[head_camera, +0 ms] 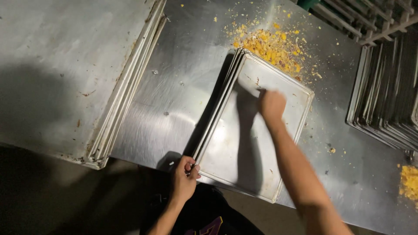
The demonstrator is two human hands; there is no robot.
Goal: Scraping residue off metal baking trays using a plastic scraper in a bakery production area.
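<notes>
Head view: a steel desk (183, 87) is seen from above, spread under both hands and well beyond the fingers on every side. A large stack of metal trays (65, 74) is laid on it well to the left of the left hand's fingers, its rim streaked with brown residue. A further row of trays (385, 95) is stood on edge well to the right of the right hand's fingers. Between the two hands a smaller stack of baking trays (244, 148) is set at a slant on the desk, its near corner hanging just over the desk's front edge.

The near left corner of that stack is gripped by the left hand (183, 178), the fingers (193, 170) being curled over the tray rims and clenched on them. The right hand (272, 104) is pressed down on the top tray near its far edge; its fingers are bunched, but it is blurred, so whether anything is held in them cannot be told.

A heap of yellow crumbs (270, 48) is scattered on the desk just beyond the right hand's fingers, touching the far rim of the stack. A smaller yellow pile (409, 180) is seen well to the right, at the frame's edge.
</notes>
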